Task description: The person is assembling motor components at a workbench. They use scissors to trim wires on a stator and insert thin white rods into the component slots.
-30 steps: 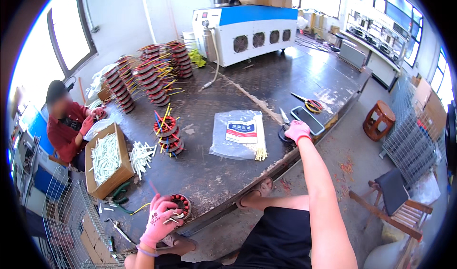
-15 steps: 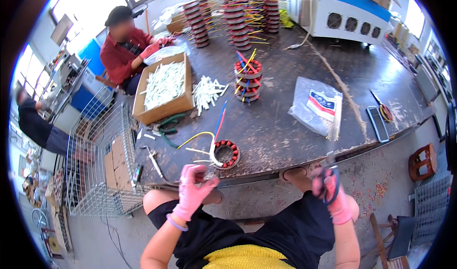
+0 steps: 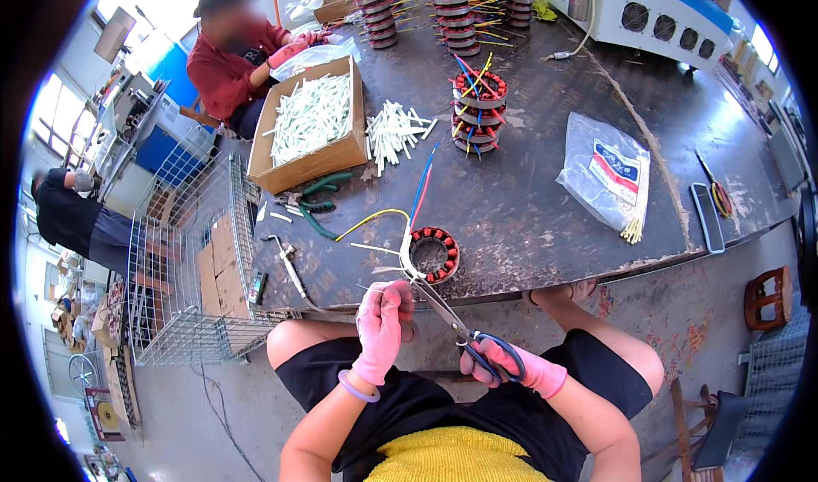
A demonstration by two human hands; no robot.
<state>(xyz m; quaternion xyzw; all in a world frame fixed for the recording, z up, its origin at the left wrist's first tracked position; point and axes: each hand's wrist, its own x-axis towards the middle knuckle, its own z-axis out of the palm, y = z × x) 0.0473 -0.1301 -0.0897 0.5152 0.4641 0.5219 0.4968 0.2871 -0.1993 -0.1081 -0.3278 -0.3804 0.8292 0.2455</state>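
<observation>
A copper-coloured and red wound stator ring point(image 3: 435, 255) lies at the table's near edge. White sleeving and blue, red and yellow wires point(image 3: 419, 196) come off its left side. My right hand point(image 3: 515, 369), in a pink glove, holds scissors point(image 3: 445, 309) by their dark blue handles. The blades point up and left, with their tips at the white-bound leads beside the ring. My left hand point(image 3: 381, 330), also pink-gloved, is just left of the blades with fingers pinched together. Something thin pokes out beside its fingertips, too small to name.
Behind the ring stand a short stack of stators point(image 3: 479, 111) and an open carton point(image 3: 311, 154) of white tubes, with loose tubes point(image 3: 396, 132) alongside. Green-handled pliers point(image 3: 319, 209), a torch-like tool point(image 3: 291, 267), a plastic bag point(image 3: 601, 175) and a phone point(image 3: 706, 216) lie around. A co-worker point(image 3: 239, 60) sits far left.
My right hand has brought the scissors left and up to the ring's leads. My left hand has gone from spread fingers to a pinch near them. The whole view has shifted.
</observation>
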